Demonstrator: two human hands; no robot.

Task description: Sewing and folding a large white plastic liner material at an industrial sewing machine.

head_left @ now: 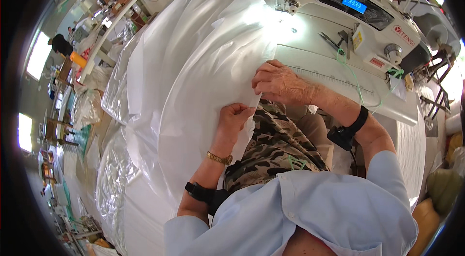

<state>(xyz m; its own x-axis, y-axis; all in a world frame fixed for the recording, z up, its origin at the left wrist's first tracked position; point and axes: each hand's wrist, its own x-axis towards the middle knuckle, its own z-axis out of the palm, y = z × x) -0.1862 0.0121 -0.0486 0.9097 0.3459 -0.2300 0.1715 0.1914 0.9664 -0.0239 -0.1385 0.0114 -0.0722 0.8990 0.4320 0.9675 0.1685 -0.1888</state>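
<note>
Lining the left side, a bright window [38,56] stands beyond a second counter [100,41] with clutter around it. Crumpled clear plastic [114,178] lies near left. Across the middle, a large white sheet [193,57] spreads in long folds, its far end in glare just beside the sewing machine's needle area. The pale main counter [307,55] continues right, carrying the sewing machine [356,4], dark snips [329,40] and loose green thread [396,72]. Sacks [443,188] sit near right.

Along the sheet's right edge, the left hand [235,118] pinches the material, its fingers closed together. Slightly farther and to the right, the right hand [281,82] curls its fingers closed on the same edge, near the camouflage-patterned lap [276,144]. A ruled scale [334,80] follows the main counter's near edge, close beside the right forearm; room for moving lies between scale and snips.
</note>
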